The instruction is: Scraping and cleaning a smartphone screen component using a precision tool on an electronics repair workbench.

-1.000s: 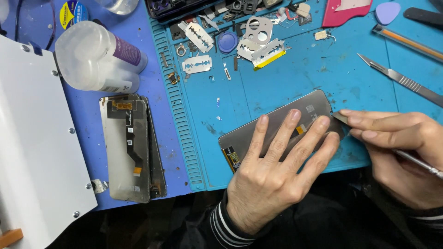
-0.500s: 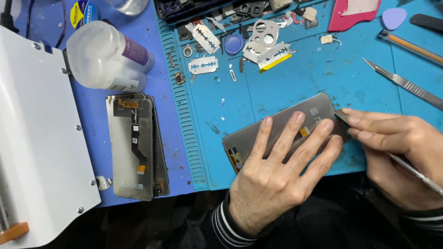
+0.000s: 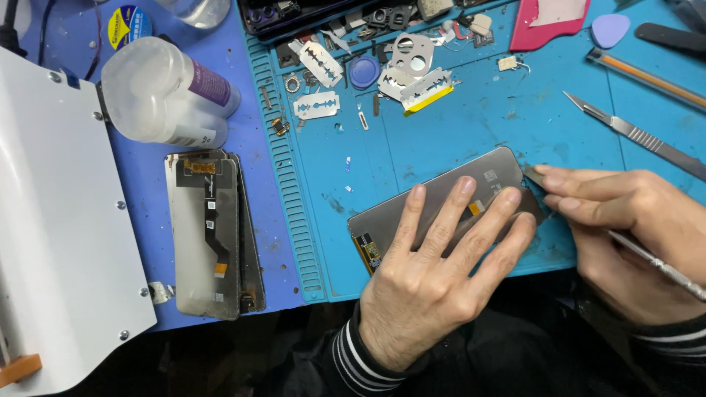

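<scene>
Left hand (image 3: 430, 283) pressed flat, fingers spread, on a grey phone screen panel (image 3: 441, 192) lying on the blue mat (image 3: 456, 125). At 3 o'clock of the panel, right hand (image 3: 632, 228) pinching a thin metal tool (image 3: 662, 266) against the panel's edge. At 9 o'clock, stacked screen panels (image 3: 213, 235) beside a white machine (image 3: 51, 220). At 11 o'clock, a toppled plastic bottle (image 3: 162, 95). At 12 o'clock, razor blades (image 3: 318, 106) and small parts. At 2 o'clock, a scalpel (image 3: 632, 136).

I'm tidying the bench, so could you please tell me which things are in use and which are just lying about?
In use: left hand pressing the grey screen panel; right hand holding a thin metal tool at its corner.

Lying about: stacked panels, plastic bottle, razor blades, scalpel.
</scene>
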